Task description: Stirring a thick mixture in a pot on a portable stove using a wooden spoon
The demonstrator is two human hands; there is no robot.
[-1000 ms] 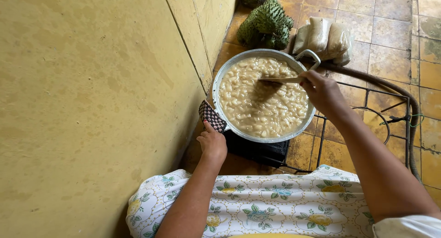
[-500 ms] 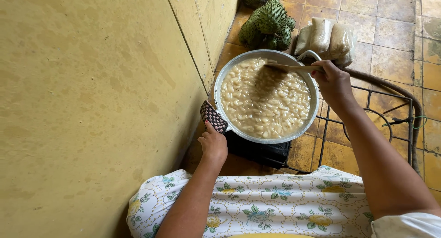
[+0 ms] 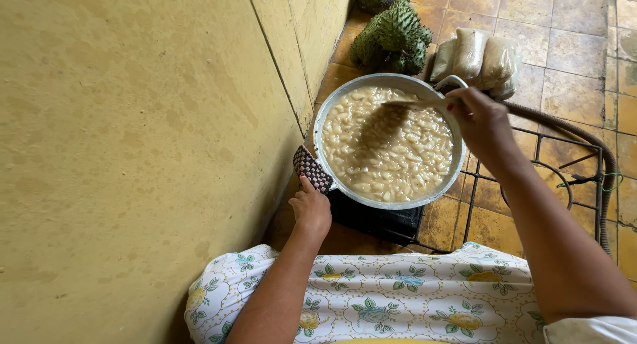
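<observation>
A simple home cooking corner: a wide metal pot [image 3: 390, 143] of pale stew sits on a low burner frame [image 3: 531, 178], over a worn tiled floor [image 3: 577, 25] beside a yellow wall [image 3: 133, 151], with green spiky fruit [image 3: 395, 35] nearby.

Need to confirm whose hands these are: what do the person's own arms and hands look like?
Both forearms are bare, no watch or bracelet visible. The left hand and right hand have red-painted nails. A white sleeve edge shows at the right upper arm.
</observation>
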